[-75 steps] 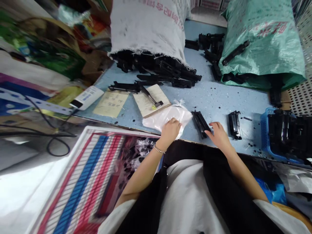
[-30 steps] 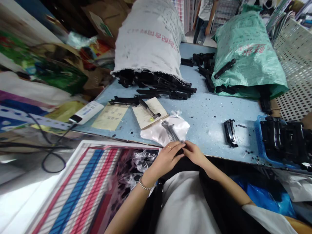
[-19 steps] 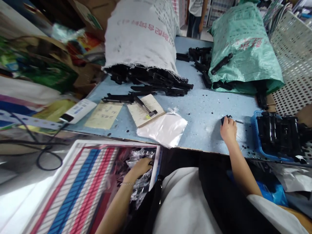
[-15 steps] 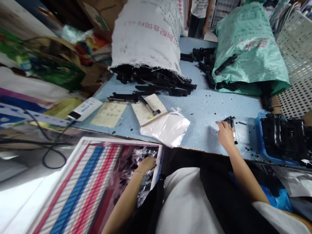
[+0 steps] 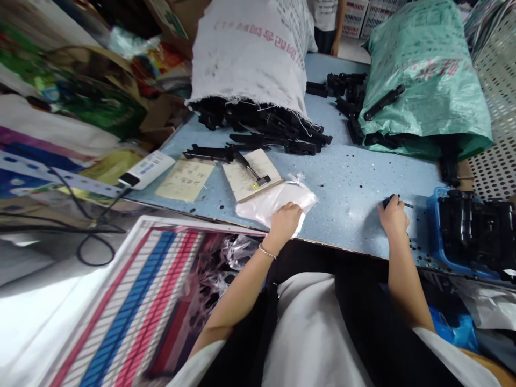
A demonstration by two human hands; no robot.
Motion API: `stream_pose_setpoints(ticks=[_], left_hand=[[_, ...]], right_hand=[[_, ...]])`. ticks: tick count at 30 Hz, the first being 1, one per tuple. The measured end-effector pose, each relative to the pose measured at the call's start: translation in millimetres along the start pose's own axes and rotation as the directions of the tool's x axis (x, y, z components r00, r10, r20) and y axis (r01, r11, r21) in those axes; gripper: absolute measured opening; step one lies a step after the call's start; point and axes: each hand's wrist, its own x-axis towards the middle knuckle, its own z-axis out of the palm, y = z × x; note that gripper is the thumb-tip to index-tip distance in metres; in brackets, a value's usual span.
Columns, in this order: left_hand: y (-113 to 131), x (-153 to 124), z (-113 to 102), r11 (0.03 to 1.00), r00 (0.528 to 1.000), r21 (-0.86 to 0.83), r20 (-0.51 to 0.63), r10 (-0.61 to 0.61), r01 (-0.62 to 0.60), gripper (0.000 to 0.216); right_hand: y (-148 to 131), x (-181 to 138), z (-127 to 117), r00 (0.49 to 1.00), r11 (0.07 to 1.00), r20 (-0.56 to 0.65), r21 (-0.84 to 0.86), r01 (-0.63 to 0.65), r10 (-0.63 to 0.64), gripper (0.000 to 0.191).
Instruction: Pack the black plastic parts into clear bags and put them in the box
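Note:
My left hand (image 5: 285, 221), a bracelet at its wrist, is over the stack of clear plastic bags (image 5: 258, 207) near the table's front edge. Its fingers are closed on the bags' right part. Farther right, my right hand (image 5: 394, 217) grips a small black plastic part (image 5: 387, 200) against the table; most of that part is hidden by the fingers. A notepad (image 5: 252, 174) lies partly under the bags' far edge, with a black-headed tool (image 5: 258, 180) resting on it.
A white sack (image 5: 250, 59) and a green sack (image 5: 427, 80) spill black parts (image 5: 278, 126) at the back. A blue basket (image 5: 433, 226) of black parts stands right. Below the table's front left is a striped bin (image 5: 133, 306) with plastic-wrapped pieces. A yellow paper (image 5: 185, 183) lies left.
My left hand has risen out of the bin and moved up and right onto the plastic bags. My right hand has closed around the small black part on the table.

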Motion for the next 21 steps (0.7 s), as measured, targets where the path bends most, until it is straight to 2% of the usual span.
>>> stream_pose_setpoints(ticks=[2,4,6,8,10,12,14,16,17,18,19,20,21], left_hand=[[-13.0,5.4,-2.5,0.983,1.000,-0.180,0.020,-0.016,0.019,0.017],[-22.9,8.2,-7.6,0.937,0.998,-0.345,0.016,-0.054,0.056,0.014],[-28.0,9.7,-12.6,0.885,0.996,-0.457,0.015,-0.088,0.085,0.019],[-29.9,10.6,-15.9,0.847,0.996,-0.523,0.030,-0.090,0.092,0.022],[-30.3,10.1,-17.2,0.821,0.994,-0.561,0.052,-0.097,0.110,0.019],[-29.9,7.8,-16.4,0.807,0.989,-0.572,0.059,-0.135,0.144,0.014],[-29.0,4.2,-13.9,0.835,0.989,-0.534,0.010,-0.148,0.131,0.009],[-27.8,0.8,-9.9,0.897,0.995,-0.441,-0.069,-0.067,0.029,0.014],[-27.3,-0.3,-7.6,0.921,0.996,-0.388,-0.094,-0.001,-0.035,0.020],[-26.9,-0.9,-5.2,0.934,0.993,-0.345,-0.106,0.059,-0.092,0.026],[-26.8,-0.8,-3.1,0.939,0.989,-0.318,-0.107,0.102,-0.131,0.031],[-27.3,-0.2,-1.5,0.941,0.987,-0.303,-0.106,0.124,-0.151,0.033],[-28.4,0.7,-0.7,0.943,0.986,-0.294,-0.107,0.130,-0.156,0.035]], right_hand=[[-1.1,-4.4,-4.8,0.993,0.996,0.080,-0.007,0.091,-0.090,0.044],[-5.6,-17.3,-3.6,0.952,0.959,0.112,0.013,0.285,-0.284,0.036],[-9.2,-34.6,2.3,0.889,0.892,0.081,0.034,0.450,-0.452,0.041],[-7.0,-49.6,9.8,0.862,0.861,-0.015,0.045,0.507,-0.507,0.042],[2.0,-56.5,15.2,0.888,0.888,-0.131,0.082,0.453,-0.441,0.035],[14.4,-54.8,16.2,0.937,0.930,-0.162,0.154,0.333,-0.309,0.035],[23.5,-48.9,12.4,0.976,0.947,-0.093,0.237,0.214,-0.198,0.039],[22.4,-46.2,6.9,0.987,0.910,0.040,0.393,0.130,-0.158,0.036],[16.8,-48.2,5.0,0.979,0.847,0.124,0.527,0.073,-0.161,0.036],[7.8,-52.9,4.5,0.957,0.734,0.222,0.679,-0.015,-0.186,0.037],[-4.2,-60.4,5.8,0.915,0.572,0.325,0.808,-0.139,-0.238,0.037],[-18.4,-70.2,8.9,0.851,0.389,0.418,0.876,-0.286,-0.317,0.036],[-33.7,-81.5,13.7,0.766,0.229,0.491,0.871,-0.434,-0.415,0.035]])
